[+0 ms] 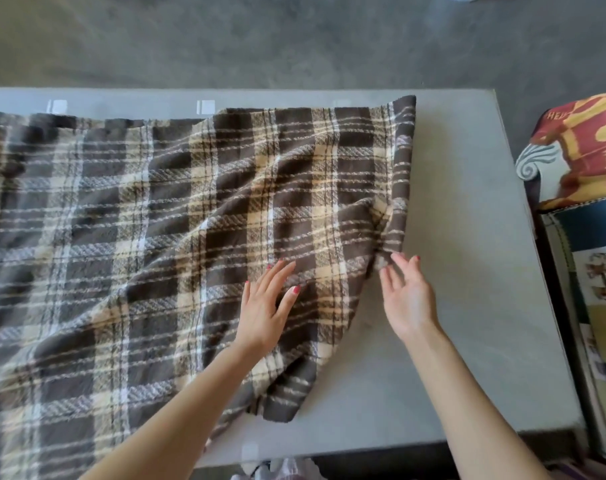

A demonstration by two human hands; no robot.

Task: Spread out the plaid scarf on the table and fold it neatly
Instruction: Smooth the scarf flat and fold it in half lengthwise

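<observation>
A brown, cream and white plaid scarf lies spread over most of the grey table, running off the left edge of view, with diagonal wrinkles near its right end. My left hand rests flat on the cloth, fingers apart, palm down. My right hand is open beside the scarf's right edge, its fingertips touching a bunched part of that edge. The scarf's near right corner lies folded close to the table's front edge.
Bare grey tabletop stretches to the right of the scarf. A red and yellow patterned cushion sits on furniture beyond the table's right edge. Grey floor lies beyond the table's far edge.
</observation>
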